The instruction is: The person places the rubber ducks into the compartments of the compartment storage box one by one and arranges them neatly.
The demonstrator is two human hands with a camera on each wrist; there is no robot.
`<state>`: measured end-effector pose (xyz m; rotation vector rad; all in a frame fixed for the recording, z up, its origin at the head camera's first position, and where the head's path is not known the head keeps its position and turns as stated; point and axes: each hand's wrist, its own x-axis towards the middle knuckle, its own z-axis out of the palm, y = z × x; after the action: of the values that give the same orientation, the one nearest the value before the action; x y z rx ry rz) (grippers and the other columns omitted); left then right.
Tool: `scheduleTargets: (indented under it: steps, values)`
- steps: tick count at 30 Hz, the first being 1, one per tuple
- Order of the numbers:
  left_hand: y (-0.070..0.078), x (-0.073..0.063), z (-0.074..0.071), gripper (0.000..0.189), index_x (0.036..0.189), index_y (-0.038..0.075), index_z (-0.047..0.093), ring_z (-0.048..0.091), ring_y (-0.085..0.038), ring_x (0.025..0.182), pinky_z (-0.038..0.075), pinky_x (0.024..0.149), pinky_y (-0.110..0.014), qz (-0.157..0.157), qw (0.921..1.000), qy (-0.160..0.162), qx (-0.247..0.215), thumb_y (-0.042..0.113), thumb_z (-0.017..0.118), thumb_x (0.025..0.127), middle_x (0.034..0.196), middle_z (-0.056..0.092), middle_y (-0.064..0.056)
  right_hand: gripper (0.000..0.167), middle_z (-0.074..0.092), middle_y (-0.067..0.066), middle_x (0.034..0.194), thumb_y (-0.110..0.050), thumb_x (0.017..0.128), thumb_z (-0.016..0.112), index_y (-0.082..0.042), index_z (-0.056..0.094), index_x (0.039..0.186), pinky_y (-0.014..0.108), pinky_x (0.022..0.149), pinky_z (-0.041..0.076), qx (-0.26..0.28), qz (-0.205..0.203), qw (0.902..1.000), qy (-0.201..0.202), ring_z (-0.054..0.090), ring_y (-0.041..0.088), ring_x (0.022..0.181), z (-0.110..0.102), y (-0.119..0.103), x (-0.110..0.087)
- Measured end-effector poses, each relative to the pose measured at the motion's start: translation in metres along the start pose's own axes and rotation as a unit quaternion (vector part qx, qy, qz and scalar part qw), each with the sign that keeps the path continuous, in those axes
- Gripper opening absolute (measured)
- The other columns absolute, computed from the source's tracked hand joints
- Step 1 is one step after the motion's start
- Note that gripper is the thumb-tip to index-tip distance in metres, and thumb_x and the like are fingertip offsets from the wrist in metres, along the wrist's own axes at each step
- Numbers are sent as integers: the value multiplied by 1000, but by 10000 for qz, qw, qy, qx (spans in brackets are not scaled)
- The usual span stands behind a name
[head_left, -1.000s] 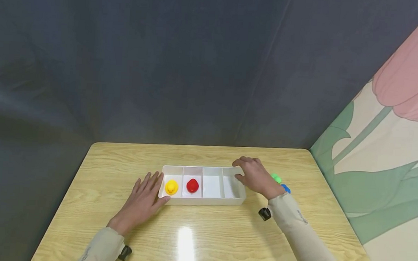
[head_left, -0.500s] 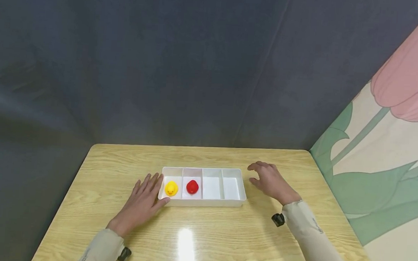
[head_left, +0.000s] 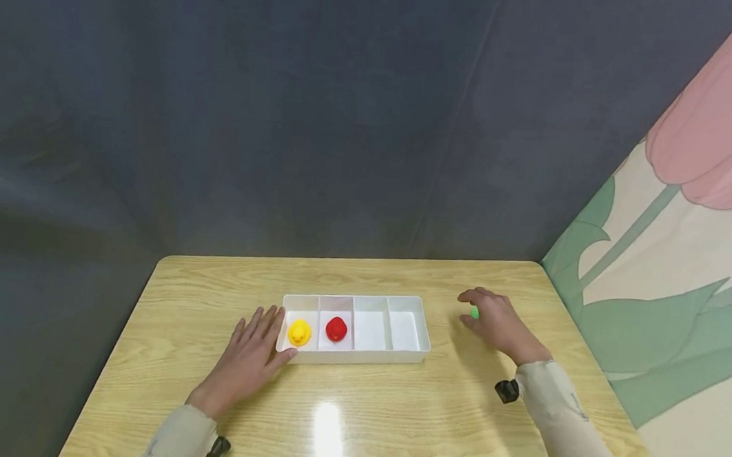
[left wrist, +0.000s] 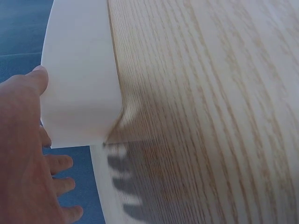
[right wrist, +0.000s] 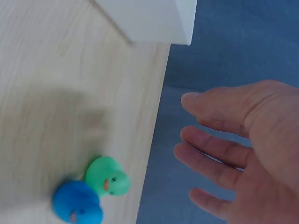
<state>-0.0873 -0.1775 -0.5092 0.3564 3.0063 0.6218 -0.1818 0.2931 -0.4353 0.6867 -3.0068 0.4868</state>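
Right hand (head_left: 499, 325), fingers parted, holding nothing; near green duck (right wrist: 107, 177), three o'clock of tray (head_left: 359, 357).
Left hand (head_left: 241, 367): spread, touching tray's nine-o'clock end, best left there as a brace. Blue duck (right wrist: 77, 204): close by green duck, toward eight o'clock in right-wrist view; advisable to lower thumb and fingers on green duck's free sides, pinching lightly, blue duck unnudged. Writing: marks on left sleeve (head_left: 178, 432) and right sleeve (head_left: 556, 401), illegible; no brand readable.

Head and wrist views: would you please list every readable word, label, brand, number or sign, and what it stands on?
Left sleeve: small dark marking, too small to read.
Right sleeve: small dark marking, too small to read.
No readable text appears anywhere, white tray included.
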Motion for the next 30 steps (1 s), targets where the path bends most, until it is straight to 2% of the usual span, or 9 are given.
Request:
scheduleTargets:
  steps: [4,10,15,21,30]
  values:
    - [0,0,-1,88,171,7,20,18,-47,166,14,132,-72,-55,10000,-40,-8,62,48,108,178,23,-21,32,75,22,121,-6,94,78,4,72,124,67,92,55,60,136,9999,-83,74,42,107,1,9,-5]
    - [0,1,1,88,171,8,19,18,-46,166,15,132,-72,-43,10000,8,-20,62,49,108,178,23,-19,31,74,25,117,-4,94,77,7,72,122,61,86,58,190,324,9992,-97,74,43,101,7,24,-16]
    - [0,0,1,87,171,8,19,17,-46,166,15,132,-71,-30,10000,12,-38,61,48,108,178,22,-17,34,72,26,118,-4,92,78,8,71,123,62,88,59,271,555,9981,-83,72,46,105,11,38,-29]
    - [1,0,1,87,171,8,19,18,-46,166,15,132,-71,-32,10000,3,-39,60,49,108,178,23,-18,35,70,29,120,-7,95,76,8,69,125,67,88,57,367,877,9952,-245,70,50,109,13,50,-42]
    - [-1,1,1,88,171,8,18,17,-46,166,15,132,-71,-42,10000,-21,-29,62,48,108,178,23,-19,30,68,31,120,-7,96,74,7,69,122,61,85,61,678,1257,9893,-297,68,54,110,22,68,-52]
